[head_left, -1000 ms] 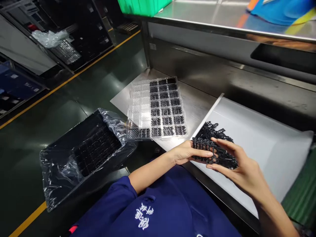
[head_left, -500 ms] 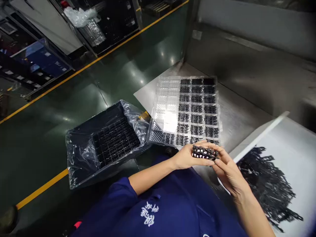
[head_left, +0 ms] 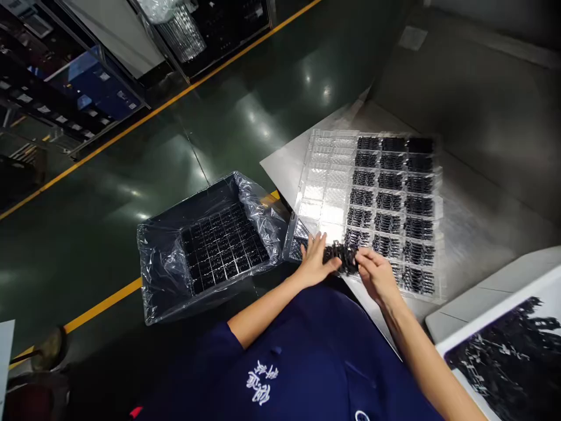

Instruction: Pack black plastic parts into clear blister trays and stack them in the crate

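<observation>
A clear plastic compartment tray (head_left: 326, 196) lies in front of me, with small black plastic parts (head_left: 388, 202) standing in rows in many of its cells. Over its near edge is a short row of the same black parts, between my two hands. My right hand (head_left: 379, 278) is closed, fingertips pinching the right end of this row. With fingers stretched out, my left hand (head_left: 316, 262) is at the row's left end, its thumb close against the parts. The cell beneath them is partly hidden.
Left of the tray stands a dark bin (head_left: 164, 298) lined with clear film, holding a filled tray (head_left: 225, 248). At lower right, a white box (head_left: 464, 316) contains a heap of loose black parts (head_left: 512, 351). Racks (head_left: 109, 88) stand beyond the yellow floor line.
Both hands have lowered the row of black parts from in front of my body to the tray's near edge. My left hand has spread its fingers. The view has shifted.
</observation>
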A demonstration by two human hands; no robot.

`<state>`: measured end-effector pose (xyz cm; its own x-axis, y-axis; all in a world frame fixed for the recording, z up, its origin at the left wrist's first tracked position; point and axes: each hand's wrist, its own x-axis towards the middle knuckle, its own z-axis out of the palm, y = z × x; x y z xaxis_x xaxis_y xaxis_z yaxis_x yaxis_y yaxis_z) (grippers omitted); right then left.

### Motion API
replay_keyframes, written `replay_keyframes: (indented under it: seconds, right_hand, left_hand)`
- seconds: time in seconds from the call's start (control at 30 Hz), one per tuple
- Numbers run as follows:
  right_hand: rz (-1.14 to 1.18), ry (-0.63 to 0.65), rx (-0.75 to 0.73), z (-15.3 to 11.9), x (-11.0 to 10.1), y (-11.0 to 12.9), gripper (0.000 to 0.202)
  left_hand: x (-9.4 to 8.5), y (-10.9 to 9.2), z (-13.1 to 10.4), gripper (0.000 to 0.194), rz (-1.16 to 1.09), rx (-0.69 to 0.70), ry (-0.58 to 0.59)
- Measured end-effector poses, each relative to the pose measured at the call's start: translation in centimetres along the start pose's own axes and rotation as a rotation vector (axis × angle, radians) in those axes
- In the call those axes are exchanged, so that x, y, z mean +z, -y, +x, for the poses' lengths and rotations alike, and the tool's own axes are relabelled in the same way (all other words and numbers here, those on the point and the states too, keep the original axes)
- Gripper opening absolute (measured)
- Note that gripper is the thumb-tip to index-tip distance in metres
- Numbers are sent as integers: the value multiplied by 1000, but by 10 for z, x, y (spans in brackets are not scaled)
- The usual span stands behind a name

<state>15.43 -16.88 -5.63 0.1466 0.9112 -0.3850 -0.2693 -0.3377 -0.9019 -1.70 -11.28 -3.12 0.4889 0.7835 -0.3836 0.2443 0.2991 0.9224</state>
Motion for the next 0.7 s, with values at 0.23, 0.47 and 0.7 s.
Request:
replay_keyframes:
  seconds: [0.23, 0.47, 0.7]
  right_hand:
    - [-108, -11, -96, 62, 49, -29, 28]
    - [-312, -8, -192, 57, 60, -27, 36]
    - [-824, -263, -273, 8, -34, -8, 31]
  left_hand:
    - [32, 10, 37, 53, -650, -80, -284]
    - [24, 5, 48, 36, -756, -122, -389]
    - [7, -4, 51, 29, -671, -111, -363]
